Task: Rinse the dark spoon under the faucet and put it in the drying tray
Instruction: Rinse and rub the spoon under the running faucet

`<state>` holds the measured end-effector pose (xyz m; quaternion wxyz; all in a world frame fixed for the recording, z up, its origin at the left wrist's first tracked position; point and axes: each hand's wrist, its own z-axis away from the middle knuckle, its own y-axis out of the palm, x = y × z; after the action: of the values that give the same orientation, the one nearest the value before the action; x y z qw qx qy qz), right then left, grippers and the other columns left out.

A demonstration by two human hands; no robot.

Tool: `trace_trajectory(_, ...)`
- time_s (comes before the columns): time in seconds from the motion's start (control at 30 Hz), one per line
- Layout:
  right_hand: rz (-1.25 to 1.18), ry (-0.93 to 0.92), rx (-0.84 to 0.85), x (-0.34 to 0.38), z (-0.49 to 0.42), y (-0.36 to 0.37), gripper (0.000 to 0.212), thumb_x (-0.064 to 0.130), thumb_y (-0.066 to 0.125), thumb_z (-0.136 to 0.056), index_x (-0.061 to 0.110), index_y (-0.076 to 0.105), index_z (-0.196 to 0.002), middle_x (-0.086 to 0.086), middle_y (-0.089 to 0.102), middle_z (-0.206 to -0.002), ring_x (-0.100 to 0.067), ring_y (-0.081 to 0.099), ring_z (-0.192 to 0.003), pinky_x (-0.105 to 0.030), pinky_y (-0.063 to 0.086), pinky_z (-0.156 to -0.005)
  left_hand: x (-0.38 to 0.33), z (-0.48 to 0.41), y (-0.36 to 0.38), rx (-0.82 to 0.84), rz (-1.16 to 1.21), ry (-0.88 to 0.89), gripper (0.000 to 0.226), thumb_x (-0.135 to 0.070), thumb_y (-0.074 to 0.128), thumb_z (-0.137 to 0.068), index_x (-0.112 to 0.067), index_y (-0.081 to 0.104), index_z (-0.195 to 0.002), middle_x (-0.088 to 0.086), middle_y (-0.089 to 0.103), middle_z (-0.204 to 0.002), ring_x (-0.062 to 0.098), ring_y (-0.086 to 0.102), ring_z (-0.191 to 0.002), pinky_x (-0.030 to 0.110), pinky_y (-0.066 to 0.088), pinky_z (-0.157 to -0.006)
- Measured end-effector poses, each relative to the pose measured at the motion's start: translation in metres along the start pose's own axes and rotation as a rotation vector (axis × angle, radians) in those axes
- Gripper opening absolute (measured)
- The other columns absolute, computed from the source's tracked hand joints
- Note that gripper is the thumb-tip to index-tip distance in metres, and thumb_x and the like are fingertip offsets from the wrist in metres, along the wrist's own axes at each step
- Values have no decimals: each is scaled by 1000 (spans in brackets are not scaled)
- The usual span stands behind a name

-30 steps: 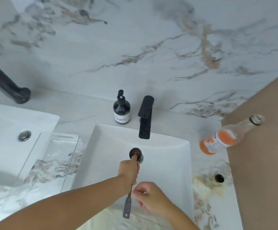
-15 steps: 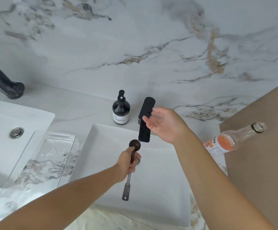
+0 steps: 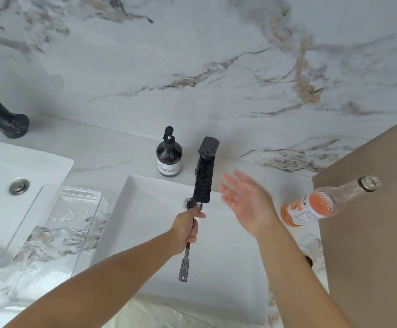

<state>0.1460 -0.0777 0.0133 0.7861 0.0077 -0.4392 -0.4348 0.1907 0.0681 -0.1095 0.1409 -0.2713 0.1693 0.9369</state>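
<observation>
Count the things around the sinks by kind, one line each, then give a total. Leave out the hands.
Sinks: 2
Faucets: 2
Bottles: 2, soap and orange drink
Spoon: 1
Clear tray: 1
Total: 8

Soap bottle (image 3: 169, 157), tilted, perhaps half-full juice bottle (image 3: 315, 204)

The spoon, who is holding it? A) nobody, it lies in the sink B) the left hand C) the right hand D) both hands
B: the left hand is wrapped around the dark spoon, while the right hand is open beside the faucet.
</observation>
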Motion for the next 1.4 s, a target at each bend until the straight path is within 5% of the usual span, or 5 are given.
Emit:
trace_trajectory(0.2, 791, 320, 6, -142, 25, -33, 29, 30, 45, -99, 9, 60, -113, -3, 61, -93, -17, 55, -77, -26, 40, -63, -7, -8, 2, 66, 278, 9, 20, -13, 41, -101, -9, 51, -84, 3, 51, -57, 15, 40, -50, 23, 32, -50)
trace_trajectory(0.43, 1102, 88, 23, -112, 16, -59, 41, 22, 46, -100, 18, 51, -59, 2, 43, -53, -15, 39, -47, -30, 34, -55, -25, -8, -17, -28, -101, 81, 25, -5, 38, -100, -6, 55, -81, 13, 59, -71, 23, 54, -57, 36, 51, -72)
trace_trajectory(0.63, 868, 175, 32, -138, 31, -30, 47, 33, 41, -102, 18, 40, -58, 4, 33, -43, -14, 30, -33, -16, 18, -38, -10, -10, 9, -22, 41, 131, 28, -20, 43, -102, -13, 52, -76, 1, 56, -61, 9, 32, -35, 18, 24, -33)
trace_trajectory(0.8, 1117, 53, -37, -96, 25, -63, 49, 38, 44, -101, 20, 33, -57, 5, 32, -52, -13, 30, -46, -28, 23, -48, -32, -11, -20, 195, -160, 96, 21, 0, 38, -100, -7, 53, -86, 12, 61, -79, 13, 29, -47, 19, 19, -39)
trace_trajectory(1.4, 826, 377, 20, -103, 31, -33, 53, 52, 44, -97, 24, 32, -53, 7, 23, -50, -13, 18, -39, -23, 13, -43, -35, -9, -13, 79, -237, 151, 27, 7, 33, -96, -7, 51, -83, 12, 55, -73, 14, 30, -46, 18, 21, -35)
